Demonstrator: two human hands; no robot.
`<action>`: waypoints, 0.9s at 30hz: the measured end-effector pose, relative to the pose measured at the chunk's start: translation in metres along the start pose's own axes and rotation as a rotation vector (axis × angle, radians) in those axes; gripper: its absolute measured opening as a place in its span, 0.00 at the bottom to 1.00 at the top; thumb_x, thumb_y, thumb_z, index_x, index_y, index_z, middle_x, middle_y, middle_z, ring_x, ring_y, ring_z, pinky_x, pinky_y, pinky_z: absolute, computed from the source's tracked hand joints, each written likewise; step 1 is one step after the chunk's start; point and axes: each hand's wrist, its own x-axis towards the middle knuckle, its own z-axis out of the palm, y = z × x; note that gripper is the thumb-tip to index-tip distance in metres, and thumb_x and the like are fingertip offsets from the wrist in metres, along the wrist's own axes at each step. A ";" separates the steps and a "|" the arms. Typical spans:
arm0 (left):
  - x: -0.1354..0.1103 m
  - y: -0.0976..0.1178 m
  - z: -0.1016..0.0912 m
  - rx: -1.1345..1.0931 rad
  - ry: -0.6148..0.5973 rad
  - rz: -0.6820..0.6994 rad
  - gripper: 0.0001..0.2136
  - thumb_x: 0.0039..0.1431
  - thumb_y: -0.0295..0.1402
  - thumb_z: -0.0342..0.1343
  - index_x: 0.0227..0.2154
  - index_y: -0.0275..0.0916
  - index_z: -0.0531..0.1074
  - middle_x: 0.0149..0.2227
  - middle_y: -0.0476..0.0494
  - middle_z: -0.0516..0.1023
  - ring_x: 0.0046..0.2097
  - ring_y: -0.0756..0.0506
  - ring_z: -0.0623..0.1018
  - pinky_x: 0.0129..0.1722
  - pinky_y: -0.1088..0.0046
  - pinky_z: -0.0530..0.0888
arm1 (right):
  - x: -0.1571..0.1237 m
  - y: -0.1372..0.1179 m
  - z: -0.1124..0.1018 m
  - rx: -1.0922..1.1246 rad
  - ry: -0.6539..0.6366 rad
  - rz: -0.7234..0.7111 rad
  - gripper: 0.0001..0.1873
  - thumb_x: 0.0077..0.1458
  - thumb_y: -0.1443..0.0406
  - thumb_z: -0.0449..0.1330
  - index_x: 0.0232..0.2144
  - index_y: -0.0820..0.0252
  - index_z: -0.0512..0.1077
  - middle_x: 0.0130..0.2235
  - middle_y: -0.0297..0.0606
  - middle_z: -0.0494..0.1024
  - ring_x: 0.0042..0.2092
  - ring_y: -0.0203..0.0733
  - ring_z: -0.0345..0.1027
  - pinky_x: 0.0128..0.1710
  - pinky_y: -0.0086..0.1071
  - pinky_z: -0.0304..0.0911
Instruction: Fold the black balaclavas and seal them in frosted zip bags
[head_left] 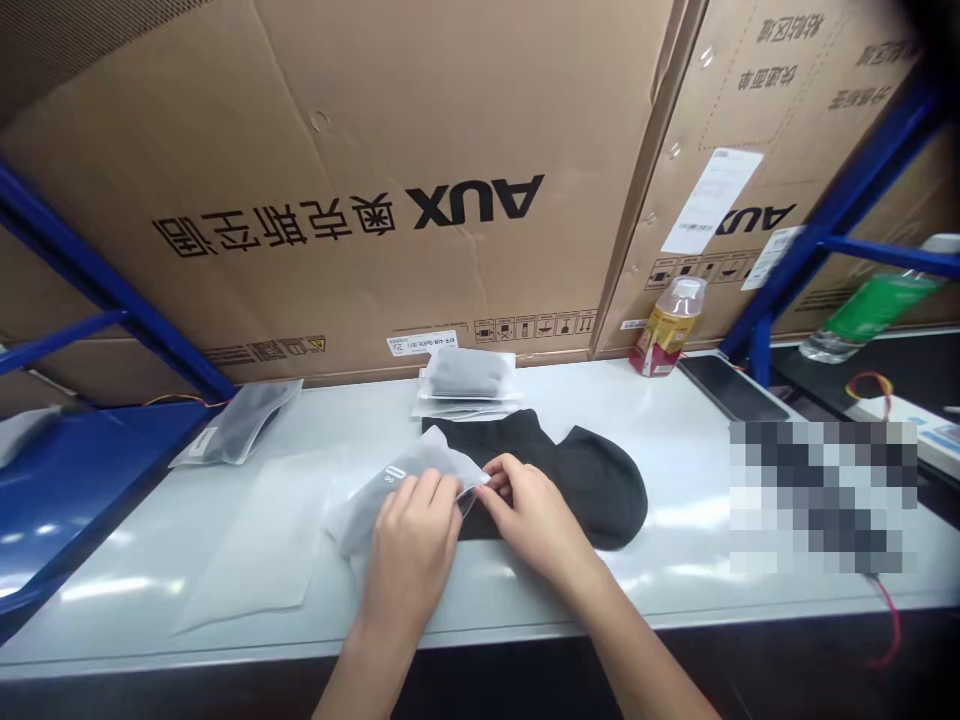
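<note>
While left hand (pixel 411 560), right hand (pixel 532 515) pinch frosted bag (pixel 390 500), black sock (pixel 600 490) behind.

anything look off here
The big carton at the back looks upside down: its AUX lettering and handling symbols are inverted. At right, a green-labelled bottle leans steeply instead of standing upright.

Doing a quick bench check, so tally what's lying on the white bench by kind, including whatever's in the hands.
Grey-filled frosted bags: 3 (sheets under the stacked one uncounted)
Flat frosted bag: 1
Black fabric piece: 1
Yellow-labelled bottle: 1
Phone: 1
Total: 7
</note>
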 end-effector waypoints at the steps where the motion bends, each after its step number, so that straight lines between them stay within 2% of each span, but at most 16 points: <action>1: 0.003 0.000 0.002 -0.002 0.009 -0.006 0.08 0.69 0.26 0.50 0.35 0.42 0.71 0.34 0.46 0.75 0.37 0.40 0.74 0.37 0.62 0.70 | 0.002 -0.001 0.001 0.042 -0.002 0.013 0.06 0.66 0.62 0.58 0.43 0.54 0.73 0.39 0.37 0.83 0.43 0.47 0.76 0.42 0.38 0.68; 4: 0.009 -0.003 0.007 -0.017 0.029 -0.031 0.07 0.68 0.24 0.49 0.36 0.41 0.69 0.36 0.45 0.75 0.38 0.40 0.75 0.38 0.63 0.72 | 0.010 -0.001 0.006 0.165 -0.006 0.041 0.06 0.65 0.62 0.58 0.42 0.54 0.73 0.40 0.36 0.84 0.39 0.42 0.78 0.39 0.34 0.69; 5: 0.010 -0.004 0.009 -0.024 0.033 -0.037 0.07 0.66 0.23 0.49 0.40 0.40 0.69 0.38 0.43 0.76 0.39 0.40 0.76 0.39 0.63 0.73 | 0.011 0.000 0.009 0.201 -0.008 0.050 0.06 0.65 0.61 0.59 0.42 0.54 0.72 0.41 0.36 0.84 0.38 0.42 0.79 0.39 0.34 0.70; 9: 0.014 -0.008 0.010 -0.035 0.019 -0.042 0.19 0.65 0.23 0.50 0.57 0.41 0.67 0.52 0.39 0.78 0.50 0.37 0.77 0.46 0.60 0.74 | 0.016 0.002 0.021 0.318 -0.005 0.087 0.15 0.59 0.63 0.63 0.47 0.54 0.67 0.38 0.34 0.84 0.37 0.42 0.80 0.37 0.34 0.72; 11: 0.016 -0.009 0.008 -0.027 -0.001 -0.043 0.18 0.66 0.23 0.50 0.56 0.43 0.70 0.52 0.41 0.79 0.52 0.35 0.76 0.47 0.59 0.73 | 0.016 0.001 0.026 0.345 0.020 0.105 0.18 0.57 0.66 0.62 0.49 0.54 0.64 0.37 0.33 0.84 0.38 0.42 0.80 0.40 0.35 0.72; 14: 0.018 -0.008 0.006 -0.007 -0.026 -0.059 0.18 0.65 0.21 0.49 0.51 0.45 0.73 0.48 0.43 0.81 0.49 0.36 0.76 0.45 0.59 0.72 | 0.016 -0.004 0.030 0.345 0.054 0.132 0.21 0.53 0.70 0.61 0.48 0.55 0.63 0.33 0.30 0.81 0.36 0.42 0.78 0.40 0.35 0.71; 19: 0.020 -0.001 0.010 0.046 -0.030 -0.144 0.17 0.66 0.22 0.46 0.48 0.42 0.76 0.42 0.38 0.80 0.44 0.33 0.74 0.43 0.55 0.70 | 0.017 -0.007 0.029 0.332 0.056 0.138 0.21 0.47 0.73 0.60 0.45 0.56 0.65 0.29 0.26 0.77 0.31 0.39 0.74 0.36 0.34 0.67; 21: 0.022 -0.001 0.006 0.024 -0.070 -0.126 0.16 0.66 0.23 0.47 0.48 0.42 0.77 0.42 0.38 0.79 0.45 0.33 0.75 0.43 0.55 0.70 | 0.018 -0.004 0.027 0.344 0.043 0.129 0.20 0.48 0.72 0.60 0.45 0.56 0.66 0.30 0.27 0.77 0.30 0.39 0.73 0.35 0.33 0.67; 23: 0.028 -0.007 -0.003 -0.044 -0.146 -0.056 0.15 0.66 0.26 0.51 0.50 0.45 0.77 0.47 0.40 0.80 0.48 0.34 0.76 0.44 0.57 0.72 | 0.020 0.000 0.024 0.363 0.030 0.117 0.18 0.50 0.71 0.61 0.45 0.56 0.67 0.31 0.28 0.77 0.31 0.39 0.73 0.35 0.33 0.67; 25: 0.041 -0.017 -0.015 -0.181 -0.246 0.018 0.15 0.68 0.31 0.52 0.53 0.48 0.77 0.54 0.43 0.79 0.54 0.36 0.75 0.49 0.58 0.72 | 0.021 0.004 0.022 0.391 0.015 0.104 0.16 0.52 0.69 0.61 0.44 0.56 0.68 0.32 0.28 0.77 0.31 0.38 0.73 0.34 0.32 0.68; 27: 0.061 -0.029 -0.023 -0.339 -0.358 0.080 0.16 0.72 0.36 0.48 0.55 0.50 0.77 0.59 0.45 0.78 0.60 0.36 0.73 0.57 0.57 0.69 | 0.023 0.008 0.021 0.428 -0.007 0.091 0.13 0.53 0.67 0.62 0.43 0.55 0.69 0.32 0.28 0.76 0.31 0.37 0.72 0.33 0.31 0.68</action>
